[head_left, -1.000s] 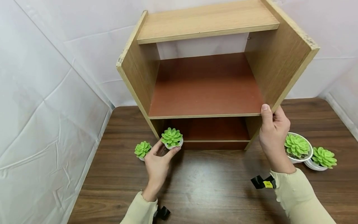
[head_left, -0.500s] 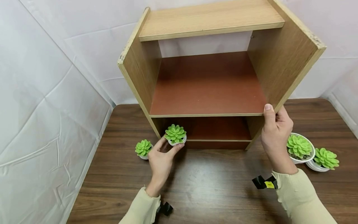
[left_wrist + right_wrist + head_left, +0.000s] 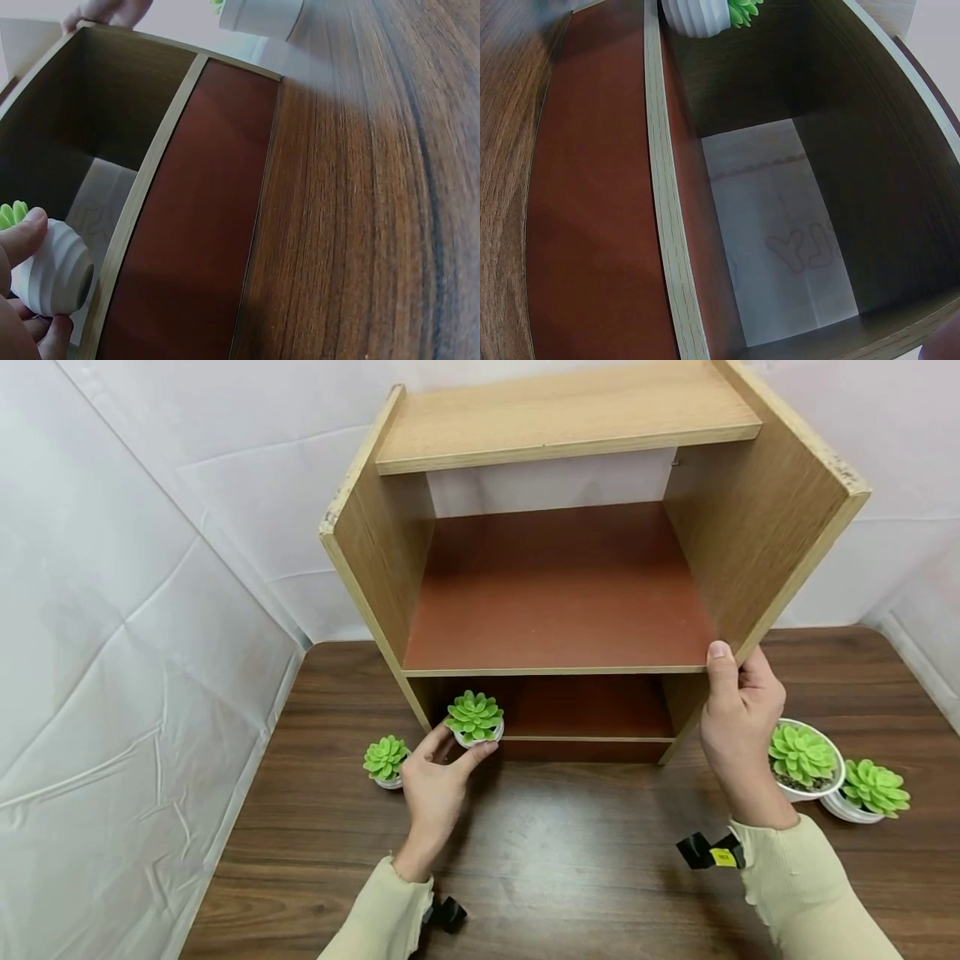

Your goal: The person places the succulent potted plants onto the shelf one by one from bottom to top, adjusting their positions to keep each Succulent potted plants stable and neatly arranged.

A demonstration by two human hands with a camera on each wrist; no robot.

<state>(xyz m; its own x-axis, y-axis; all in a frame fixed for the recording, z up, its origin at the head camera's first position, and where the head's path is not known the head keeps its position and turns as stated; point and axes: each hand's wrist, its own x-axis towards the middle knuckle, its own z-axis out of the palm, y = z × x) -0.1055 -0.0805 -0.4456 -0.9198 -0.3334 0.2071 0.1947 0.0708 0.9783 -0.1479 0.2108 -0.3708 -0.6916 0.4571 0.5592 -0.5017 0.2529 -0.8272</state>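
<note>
My left hand pinches the white ribbed pot of a small artificial succulent between thumb and fingers. It is at the left front of the lower compartment of a wooden shelf unit. In the left wrist view the pot is tilted, its dark underside showing, close to the compartment's front edge. In the right wrist view the same pot overlaps that compartment's far end. My right hand grips the unit's right side where the middle board meets it, thumb on the board and fingers behind the panel.
Another small succulent stands on the dark wood table left of the unit. To the right, beside my right wrist, are a larger white-potted succulent and a smaller one. White sheeting hangs behind and to the left.
My left hand has moved slightly right and forward with the succulent, bringing it closer into the lower compartment's opening. The right hand keeps its grip on the shelf unit.
</note>
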